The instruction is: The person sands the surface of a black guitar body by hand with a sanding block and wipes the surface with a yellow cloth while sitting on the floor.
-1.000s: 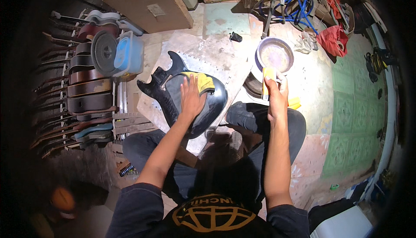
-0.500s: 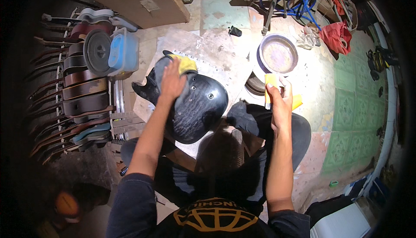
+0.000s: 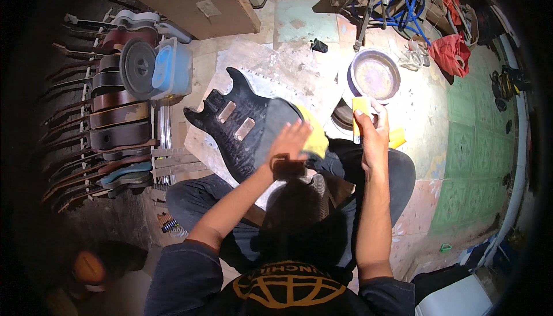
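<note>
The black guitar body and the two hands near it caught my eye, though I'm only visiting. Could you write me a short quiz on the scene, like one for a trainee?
1. Multiple choice: what does the left hand lie on?
A) a coil of blue hose
B) a grey-and-yellow cloth
C) a red bag
2. True or false: the right hand is empty.
3. Fill in the number: the uncovered part of the black guitar body shows ___ pale, oblong cutouts.

Key:
1. B
2. False; it holds a yellow, box-shaped item.
3. Two
</note>
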